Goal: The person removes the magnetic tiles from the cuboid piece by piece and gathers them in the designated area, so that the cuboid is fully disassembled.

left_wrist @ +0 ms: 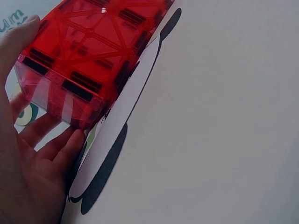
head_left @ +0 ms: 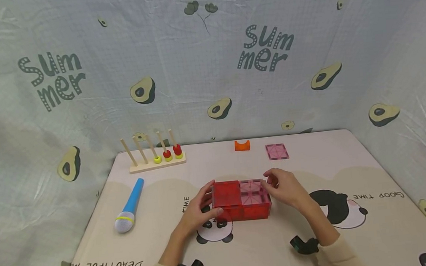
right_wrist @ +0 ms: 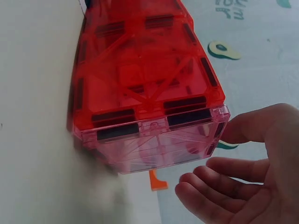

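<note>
One red magnetic-tile box [head_left: 244,212], midway between side edges of surface [head_left: 261,247]; left hand [head_left: 199,210] gripping left end, right hand [head_left: 287,189] loosely curved at right end. Near far edge: orange block [head_left: 242,146], pink tile [head_left: 276,152]. Far left corner: bead stacker [head_left: 151,167]. Toward left edge: toy microphone [head_left: 131,203].

Red tile box [left_wrist: 88,56]: running past left wrist view's top edge. Left hand [left_wrist: 35,177]: being cropped at left there. Panda print [head_left: 215,234]: lying partly hidden behind both.

Wooden peg stand [head_left: 145,169] with coloured rings [head_left: 167,154] stands rear left; blue-handled microphone [head_left: 130,207] lies nearer. Orange block [head_left: 242,146] sits at rear; avocado-print sheet [head_left: 176,60] hangs behind.
</note>
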Demonstrator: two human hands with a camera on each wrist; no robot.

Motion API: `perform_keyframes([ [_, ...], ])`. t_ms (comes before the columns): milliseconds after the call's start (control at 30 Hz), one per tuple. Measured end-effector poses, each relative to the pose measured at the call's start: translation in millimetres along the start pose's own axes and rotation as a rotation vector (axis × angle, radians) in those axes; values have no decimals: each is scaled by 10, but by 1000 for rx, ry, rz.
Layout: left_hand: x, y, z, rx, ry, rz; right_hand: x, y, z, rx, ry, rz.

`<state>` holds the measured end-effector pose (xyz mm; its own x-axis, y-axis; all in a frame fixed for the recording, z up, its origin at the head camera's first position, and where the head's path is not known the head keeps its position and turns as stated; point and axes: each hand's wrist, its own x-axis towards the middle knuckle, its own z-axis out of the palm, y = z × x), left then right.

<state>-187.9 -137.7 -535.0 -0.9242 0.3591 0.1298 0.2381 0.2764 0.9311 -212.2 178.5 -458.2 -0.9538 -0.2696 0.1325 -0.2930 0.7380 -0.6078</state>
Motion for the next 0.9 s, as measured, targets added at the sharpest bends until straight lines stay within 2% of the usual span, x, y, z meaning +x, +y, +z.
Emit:
perform_keyframes([
  [267, 9, 7, 0, -2, -3, -6, -21, 23, -8, 9, -91, -2],
  [667, -1, -6, 0, -9, -6, -2, -40, 55, -53, 15, -211, -49],
  [900, 1, -9, 3, -11, -4, -12, -36, 76, -70, 24, -233, -78],
])
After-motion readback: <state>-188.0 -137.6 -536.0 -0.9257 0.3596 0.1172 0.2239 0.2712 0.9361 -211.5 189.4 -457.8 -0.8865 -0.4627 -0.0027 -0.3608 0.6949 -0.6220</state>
